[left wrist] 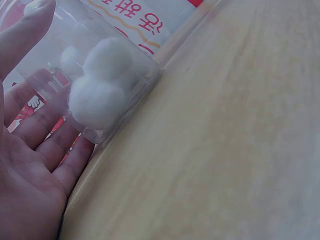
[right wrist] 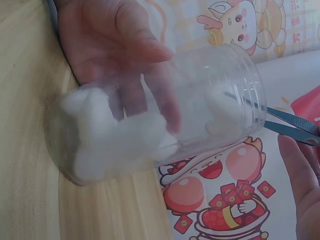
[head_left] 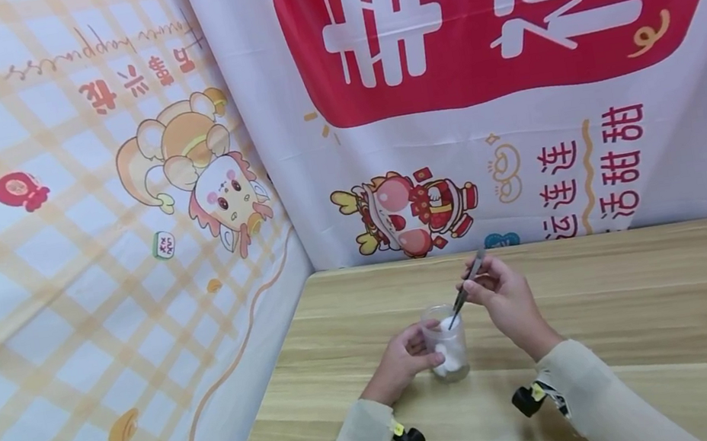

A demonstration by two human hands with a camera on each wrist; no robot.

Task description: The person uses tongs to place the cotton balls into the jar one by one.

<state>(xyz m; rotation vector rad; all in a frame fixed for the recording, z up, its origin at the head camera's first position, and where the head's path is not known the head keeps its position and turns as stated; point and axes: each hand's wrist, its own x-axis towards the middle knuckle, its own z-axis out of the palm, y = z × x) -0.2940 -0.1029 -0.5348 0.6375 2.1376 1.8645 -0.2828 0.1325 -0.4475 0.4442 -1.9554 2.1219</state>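
The left hand [head_left: 405,361] curls round the clear plastic jar [head_left: 446,343], fingers wrapped about its wall at about 9 o'clock of the jar, steadying it upright on the wooden counter [head_left: 650,297]. The left wrist view shows the fingers [left wrist: 47,145] flat against the jar's wall [left wrist: 132,95] with white cotton balls [left wrist: 97,95] bunched at the bottom. To do this step well, I judge that hand should keep a firm but gentle grip low on the jar, so the thin wall does not buckle or tip while the tool works inside.

The cotton balls [head_left: 447,356] fill the lower part of the jar, one [head_left: 448,324] sitting higher near the mouth. The tweezers [head_left: 468,285] slant down into the mouth from about 1 o'clock, their tips at that upper ball; in the right wrist view the tips [right wrist: 235,97] reach past the rim beside a ball [right wrist: 222,117], though whether they have closed on it I cannot tell.

The right hand [head_left: 503,297] pinches the tweezers between thumb and fingers, above the jar at 1 o'clock. Squeeze evenly, take a good bite of fibre rather than a wisp, and draw straight up along the jar's axis, clear of the rim.

The jar stands near the counter's middle, between the two hands.
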